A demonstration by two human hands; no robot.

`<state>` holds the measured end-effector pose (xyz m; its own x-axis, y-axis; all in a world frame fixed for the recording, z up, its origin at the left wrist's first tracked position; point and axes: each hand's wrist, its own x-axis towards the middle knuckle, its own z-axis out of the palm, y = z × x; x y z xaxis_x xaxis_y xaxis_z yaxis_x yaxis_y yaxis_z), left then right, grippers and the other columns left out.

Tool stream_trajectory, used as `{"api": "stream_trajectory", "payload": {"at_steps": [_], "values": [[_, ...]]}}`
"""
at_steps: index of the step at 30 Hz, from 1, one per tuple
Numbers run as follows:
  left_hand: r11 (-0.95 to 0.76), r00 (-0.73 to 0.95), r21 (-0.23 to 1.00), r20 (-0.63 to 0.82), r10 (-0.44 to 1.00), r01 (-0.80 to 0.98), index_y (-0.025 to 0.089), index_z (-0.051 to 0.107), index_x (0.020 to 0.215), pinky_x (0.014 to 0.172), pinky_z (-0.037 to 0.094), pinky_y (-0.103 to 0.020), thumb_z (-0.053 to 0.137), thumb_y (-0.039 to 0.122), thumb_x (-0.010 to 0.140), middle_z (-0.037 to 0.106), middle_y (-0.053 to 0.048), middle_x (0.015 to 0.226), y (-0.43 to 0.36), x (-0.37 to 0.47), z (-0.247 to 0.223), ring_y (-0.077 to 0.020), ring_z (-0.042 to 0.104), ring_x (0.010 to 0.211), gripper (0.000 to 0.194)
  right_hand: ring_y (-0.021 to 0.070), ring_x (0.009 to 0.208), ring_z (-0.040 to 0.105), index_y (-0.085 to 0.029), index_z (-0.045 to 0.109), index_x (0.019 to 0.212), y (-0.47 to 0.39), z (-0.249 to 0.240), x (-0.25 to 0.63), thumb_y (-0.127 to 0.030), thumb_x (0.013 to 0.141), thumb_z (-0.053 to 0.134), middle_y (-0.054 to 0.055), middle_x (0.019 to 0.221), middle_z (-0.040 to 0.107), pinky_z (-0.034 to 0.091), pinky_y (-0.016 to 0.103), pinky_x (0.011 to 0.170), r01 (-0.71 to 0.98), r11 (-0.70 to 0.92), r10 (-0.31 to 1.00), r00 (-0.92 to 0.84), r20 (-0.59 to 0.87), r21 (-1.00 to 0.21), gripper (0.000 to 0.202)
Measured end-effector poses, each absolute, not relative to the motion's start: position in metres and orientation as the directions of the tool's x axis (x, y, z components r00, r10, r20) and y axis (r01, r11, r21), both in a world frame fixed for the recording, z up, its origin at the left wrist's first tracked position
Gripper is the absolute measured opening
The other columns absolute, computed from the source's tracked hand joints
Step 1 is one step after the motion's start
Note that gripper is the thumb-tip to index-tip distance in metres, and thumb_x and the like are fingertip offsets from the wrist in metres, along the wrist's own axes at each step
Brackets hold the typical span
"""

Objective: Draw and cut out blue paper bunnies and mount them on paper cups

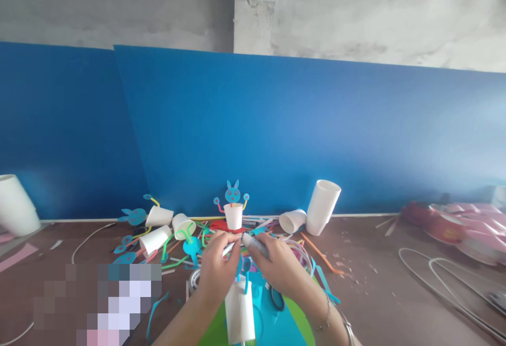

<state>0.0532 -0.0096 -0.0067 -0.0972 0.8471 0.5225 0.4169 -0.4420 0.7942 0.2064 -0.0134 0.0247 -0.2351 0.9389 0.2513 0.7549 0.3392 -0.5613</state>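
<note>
My left hand (218, 263) is closed in a pinch on a slim white stick (228, 249), mostly hidden by the fingers. Right beside it, my right hand (274, 259) grips a grey tube with a white end (253, 242); the tube's kind is unclear. The fingertips of both hands nearly meet. Below them lies a white paper cup (240, 314) with blue straw pieces and blue paper discs at its top. Beyond the hands, a finished-looking paper cup figure (233, 215) stands upright, with a blue rabbit head and straw arms.
Blue and green paper sheets (286, 317) lie under the cup, with dark-handled scissors (277, 299) on top. More cup figures (155, 239) lie tipped at left amid loose straws. A cup stack (323, 207) stands by the blue partition (276, 135). Cables (430, 262) cross the right side.
</note>
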Motion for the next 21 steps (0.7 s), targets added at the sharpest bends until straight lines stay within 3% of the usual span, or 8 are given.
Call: {"api": "stream_trajectory", "payload": {"at_steps": [4, 7, 9, 12, 16, 21], "values": [[-0.435, -0.094, 0.806, 0.509, 0.856, 0.401, 0.022, 0.066, 0.079, 0.075, 0.046, -0.030, 0.055, 0.029, 0.081, 0.067, -0.007, 0.084, -0.010, 0.054, -0.007, -0.0236, 0.061, 0.083, 0.014, 0.0207, 0.068, 0.061, -0.020, 0.059, 0.086, -0.015, 0.022, 0.208, -0.030, 0.088, 0.048, 0.005, 0.073, 0.068, 0.030, 0.028, 0.056, 0.782, 0.326, 0.942, -0.217, 0.257, -0.531, 0.015], [-0.358, -0.115, 0.876, 0.412, 0.904, 0.322, 0.021, 0.066, 0.077, 0.068, 0.046, -0.029, 0.058, 0.035, 0.077, 0.067, -0.006, 0.078, -0.007, 0.052, -0.005, -0.0231, 0.061, 0.078, 0.016, 0.0207, 0.068, 0.061, -0.020, 0.058, 0.084, -0.015, 0.025, 0.210, -0.027, 0.086, 0.050, 0.005, 0.073, 0.068, 0.030, 0.028, 0.056, 0.786, 0.307, 0.950, -0.216, 0.226, -0.537, 0.010], [-0.269, -0.160, 0.942, 0.302, 0.940, 0.199, 0.020, 0.065, 0.075, 0.061, 0.045, -0.027, 0.061, 0.039, 0.074, 0.065, -0.004, 0.070, -0.004, 0.050, -0.003, -0.0210, 0.060, 0.070, 0.020, 0.0211, 0.068, 0.060, -0.019, 0.056, 0.087, -0.015, 0.029, 0.211, -0.020, 0.080, 0.054, 0.005, 0.074, 0.068, 0.030, 0.027, 0.056, 0.796, 0.282, 0.957, -0.196, 0.211, -0.535, 0.007], [-0.107, -0.196, 0.992, 0.093, 0.976, -0.062, 0.017, 0.064, 0.075, 0.055, 0.041, -0.025, 0.066, 0.043, 0.069, 0.062, -0.001, 0.063, -0.001, 0.049, 0.000, -0.0170, 0.056, 0.061, 0.027, 0.0207, 0.068, 0.060, -0.019, 0.055, 0.089, -0.015, 0.033, 0.210, -0.013, 0.072, 0.057, 0.003, 0.074, 0.067, 0.031, 0.026, 0.056, 0.787, 0.253, 0.962, -0.145, 0.229, -0.562, 0.018], [0.040, -0.081, 0.955, -0.067, 0.994, -0.295, 0.016, 0.064, 0.071, 0.061, 0.041, -0.024, 0.072, 0.042, 0.063, 0.063, -0.002, 0.068, 0.000, 0.052, -0.004, -0.0157, 0.056, 0.068, 0.028, 0.0188, 0.068, 0.061, -0.022, 0.058, 0.092, -0.014, 0.030, 0.204, -0.015, 0.075, 0.057, 0.001, 0.077, 0.069, 0.037, 0.025, 0.060, 0.678, 0.380, 0.919, -0.197, 0.342, -0.630, 0.018], [0.113, 0.030, 0.894, -0.112, 0.993, -0.434, 0.017, 0.064, 0.066, 0.062, 0.040, -0.022, 0.072, 0.034, 0.065, 0.062, -0.001, 0.071, -0.006, 0.058, -0.004, -0.0127, 0.053, 0.069, 0.019, 0.0206, 0.077, 0.063, -0.022, 0.064, 0.086, -0.014, 0.025, 0.198, -0.008, 0.070, 0.058, 0.002, 0.084, 0.072, 0.039, 0.026, 0.068, 0.689, 0.487, 0.856, -0.256, 0.450, -0.536, 0.023]]}}
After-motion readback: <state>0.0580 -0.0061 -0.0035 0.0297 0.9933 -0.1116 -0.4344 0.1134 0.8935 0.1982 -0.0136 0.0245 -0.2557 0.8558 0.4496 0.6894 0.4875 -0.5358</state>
